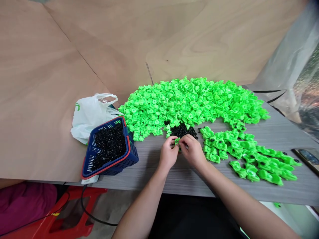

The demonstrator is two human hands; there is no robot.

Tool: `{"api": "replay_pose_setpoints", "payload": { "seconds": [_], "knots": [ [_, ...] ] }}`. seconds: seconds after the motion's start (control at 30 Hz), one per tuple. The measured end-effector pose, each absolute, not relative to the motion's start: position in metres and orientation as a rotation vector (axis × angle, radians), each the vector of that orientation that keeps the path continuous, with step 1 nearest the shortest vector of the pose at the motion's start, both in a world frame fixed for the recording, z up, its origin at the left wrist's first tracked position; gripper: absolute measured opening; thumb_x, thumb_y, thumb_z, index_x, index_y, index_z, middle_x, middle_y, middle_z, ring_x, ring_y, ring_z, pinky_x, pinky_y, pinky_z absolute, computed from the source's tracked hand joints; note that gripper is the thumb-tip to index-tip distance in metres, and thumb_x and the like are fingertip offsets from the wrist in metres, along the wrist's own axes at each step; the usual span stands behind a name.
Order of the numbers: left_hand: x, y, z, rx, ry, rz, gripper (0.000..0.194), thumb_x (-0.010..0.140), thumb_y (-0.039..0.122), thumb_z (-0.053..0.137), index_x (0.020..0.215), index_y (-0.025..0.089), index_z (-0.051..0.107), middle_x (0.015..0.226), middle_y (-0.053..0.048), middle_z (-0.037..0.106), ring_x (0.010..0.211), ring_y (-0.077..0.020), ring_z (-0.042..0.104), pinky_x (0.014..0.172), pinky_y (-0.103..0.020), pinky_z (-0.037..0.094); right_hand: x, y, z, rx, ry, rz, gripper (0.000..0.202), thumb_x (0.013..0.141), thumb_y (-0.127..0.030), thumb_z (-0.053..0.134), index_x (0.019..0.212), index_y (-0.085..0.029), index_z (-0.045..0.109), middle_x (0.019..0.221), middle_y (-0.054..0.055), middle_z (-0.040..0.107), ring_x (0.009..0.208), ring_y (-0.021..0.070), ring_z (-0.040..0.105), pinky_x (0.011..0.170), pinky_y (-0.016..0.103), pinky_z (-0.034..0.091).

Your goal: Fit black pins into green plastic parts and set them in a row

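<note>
Between my two hands, over the front middle of the table, is a small bright green plastic piece [176, 141]. My left hand [168, 153] pinches it from the left. The fingers of my right hand [191, 149] are closed together against its right side; whatever small part they may hold is hidden. Just beyond my fingertips lies a pile of small black parts [183, 130]. Behind that rises a large heap of green plastic pieces [194, 99]. To the right of my right hand, green pieces with black parts on them [246, 149] are spread in loose rows.
A blue basket with a red handle [134, 157], full of black parts, stands at the table's left edge. Behind it sits a white plastic bag [87, 114]. A phone [307, 157] lies at the right. Below left are a red stool [72, 212] and another person's magenta clothing [27, 205].
</note>
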State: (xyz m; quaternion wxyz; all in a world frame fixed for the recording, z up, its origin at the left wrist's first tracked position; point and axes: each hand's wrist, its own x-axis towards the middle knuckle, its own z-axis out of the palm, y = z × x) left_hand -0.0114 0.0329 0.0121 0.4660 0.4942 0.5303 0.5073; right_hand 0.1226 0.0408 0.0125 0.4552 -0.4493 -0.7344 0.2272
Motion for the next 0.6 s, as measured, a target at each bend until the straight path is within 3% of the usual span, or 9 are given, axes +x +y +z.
{"api": "replay_pose_setpoints", "payload": {
  "seconds": [0.6],
  "knots": [
    [-0.0144,0.0270,0.0153,1.134,1.243,1.221,0.027,0.077,0.028,0.069,0.103,0.022,0.066,0.088,-0.004,0.066,0.070,-0.0148,0.062,0.058,-0.026,0.056,0.1216,0.0404,0.0143,-1.175,-1.924,0.436,0.019,0.093,-0.015,0.046,0.089,-0.019,0.065,0.090,0.007,0.063,0.085,0.0187,0.059,0.076,0.028,0.046]
  ]
}}
